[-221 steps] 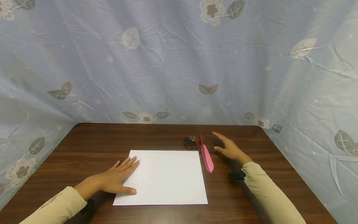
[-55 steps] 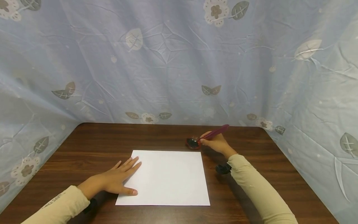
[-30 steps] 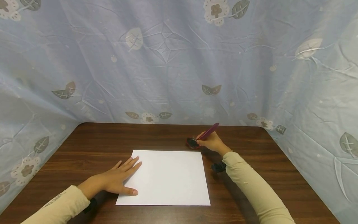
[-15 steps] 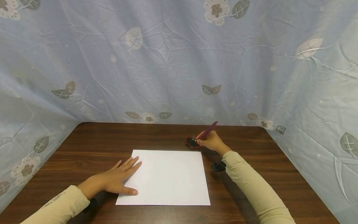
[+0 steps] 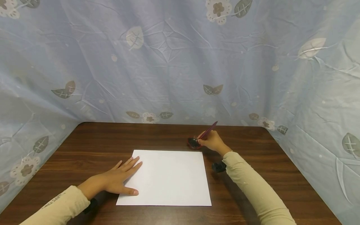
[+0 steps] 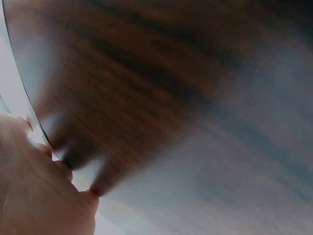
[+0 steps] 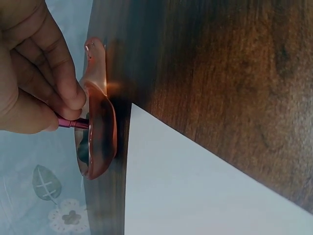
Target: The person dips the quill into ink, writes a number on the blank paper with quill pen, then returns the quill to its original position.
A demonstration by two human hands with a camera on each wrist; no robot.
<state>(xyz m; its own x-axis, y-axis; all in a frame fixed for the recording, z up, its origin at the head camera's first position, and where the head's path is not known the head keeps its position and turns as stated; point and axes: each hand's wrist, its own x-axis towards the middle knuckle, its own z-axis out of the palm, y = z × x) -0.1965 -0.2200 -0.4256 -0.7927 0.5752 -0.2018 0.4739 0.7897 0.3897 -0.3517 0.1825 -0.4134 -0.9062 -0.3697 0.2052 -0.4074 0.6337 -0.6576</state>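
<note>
My left hand [image 5: 116,179] lies flat with spread fingers over the left edge of a blank white sheet of paper [image 5: 171,179]. Between thumb and fingertips, my right hand [image 5: 212,142] pinches a pink-purple feather quill pen [image 5: 208,130], its feather slanting up to the right. The pen's tip is down inside a small translucent red dish [image 5: 193,143] holding dark liquid, just beyond the paper's far right corner. Seen from the right wrist, the dish [image 7: 102,142] has a short handle, and the pen's shaft [image 7: 73,123] passes behind its rim. The left wrist view shows fingertips [image 6: 93,196] against the table.
A dark brown wooden table [image 5: 126,136] carries everything. Pale blue patterned fabric [image 5: 168,62] hangs behind it and along both sides. Black wrist cameras sit under both forearms, the right one [image 5: 218,167] close to the table beside the paper.
Earlier the quill lay by the dish with my right hand beside it. Since then the hand has taken it up and put its tip in the dish. The left hand has stayed put.
</note>
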